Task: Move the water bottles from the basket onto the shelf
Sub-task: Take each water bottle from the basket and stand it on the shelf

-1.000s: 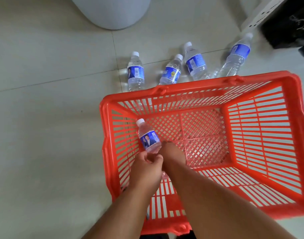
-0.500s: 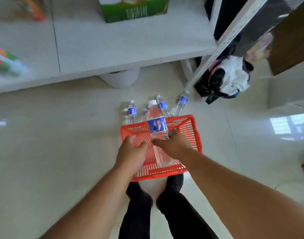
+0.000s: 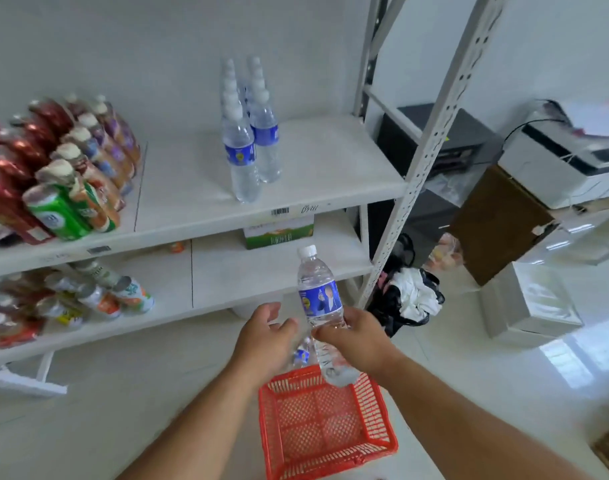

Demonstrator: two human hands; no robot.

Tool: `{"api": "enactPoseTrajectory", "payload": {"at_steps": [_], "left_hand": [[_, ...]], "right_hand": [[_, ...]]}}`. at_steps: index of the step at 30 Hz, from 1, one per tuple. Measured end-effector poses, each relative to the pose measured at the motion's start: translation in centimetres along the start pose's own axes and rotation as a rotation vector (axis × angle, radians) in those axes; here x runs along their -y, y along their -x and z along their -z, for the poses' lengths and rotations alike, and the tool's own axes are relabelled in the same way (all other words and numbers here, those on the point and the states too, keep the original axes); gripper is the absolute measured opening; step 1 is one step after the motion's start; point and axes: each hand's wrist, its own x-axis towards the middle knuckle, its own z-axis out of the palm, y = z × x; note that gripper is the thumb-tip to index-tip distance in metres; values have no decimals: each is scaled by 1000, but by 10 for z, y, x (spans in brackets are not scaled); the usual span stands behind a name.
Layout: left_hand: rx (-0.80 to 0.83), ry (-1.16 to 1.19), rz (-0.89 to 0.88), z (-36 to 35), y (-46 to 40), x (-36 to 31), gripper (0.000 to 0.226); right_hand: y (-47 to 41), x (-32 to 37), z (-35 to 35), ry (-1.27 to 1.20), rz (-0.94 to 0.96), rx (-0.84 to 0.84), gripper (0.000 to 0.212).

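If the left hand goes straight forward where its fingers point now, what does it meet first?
Probably the front edge of the lower shelf: the left hand, open, points up and ahead toward it. Depth is unclear, so it might pass beside the held water bottle.

Bright, even daylight; window glare on the glossy floor [image 3: 573,358] at right; edges bend and blur, left drinks [image 3: 54,188] smeared.
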Motion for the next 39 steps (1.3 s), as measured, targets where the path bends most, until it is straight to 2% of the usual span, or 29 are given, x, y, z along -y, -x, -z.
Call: {"api": "enactPoseTrajectory", "payload": {"at_steps": [8, 15, 18, 22, 29, 34, 39], "left_hand": [[-151, 67, -120, -21, 32, -77, 51], [-295, 42, -113, -78, 53, -128, 53], [-326, 38, -89, -98, 59, -136, 52], [-332, 25, -73, -114, 65, -138, 53], [-316, 75, -95, -109, 58, -142, 55], [-322, 97, -104, -112, 59, -154, 55], [-374, 128, -133, -123, 51, -184, 44]], "right_hand": [[8, 35, 72, -59, 182, 12, 37], [9, 33, 149, 5, 290, 82, 23], [7, 26, 173, 19, 309, 110, 25], [3, 18, 187, 27, 336, 114, 33], [-1, 22, 190, 13, 350, 59, 30], [-8, 30, 197, 29, 369, 62, 35], [-26, 45, 220, 47, 433, 90, 36]]}}
